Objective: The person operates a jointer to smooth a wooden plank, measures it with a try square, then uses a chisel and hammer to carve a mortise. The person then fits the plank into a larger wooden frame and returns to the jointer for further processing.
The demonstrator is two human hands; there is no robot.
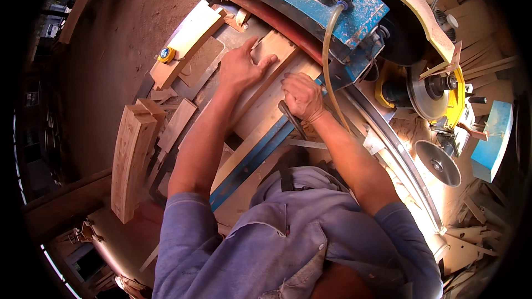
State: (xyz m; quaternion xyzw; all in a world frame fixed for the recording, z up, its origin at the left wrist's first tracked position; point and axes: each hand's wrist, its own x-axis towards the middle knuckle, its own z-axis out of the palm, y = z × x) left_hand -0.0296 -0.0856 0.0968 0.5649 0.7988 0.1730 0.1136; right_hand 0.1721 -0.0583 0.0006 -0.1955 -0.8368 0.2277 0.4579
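Observation:
My left hand point(244, 67) lies against the side of a wooden beam point(279, 49), thumb and fingers spread. The beam reaches under the red bar of a blue machine point(363, 14). Beside it, another pale wooden board point(249, 147) runs along a blue metal rail point(244, 174). My right hand point(303, 97) is closed in a fist at the rail, around the upper end of a dark metal bar point(291, 119) that slants down toward my body. What that bar is fixed to is hidden.
A yellow tape measure point(166, 54) sits on a thick wooden block point(191, 39) to the left. Stacked beams point(132, 158) stand nearer me. At right are a large saw disc point(426, 97), another round blade point(438, 163) and scrap wood. A clear hose point(328, 39) hangs from the machine.

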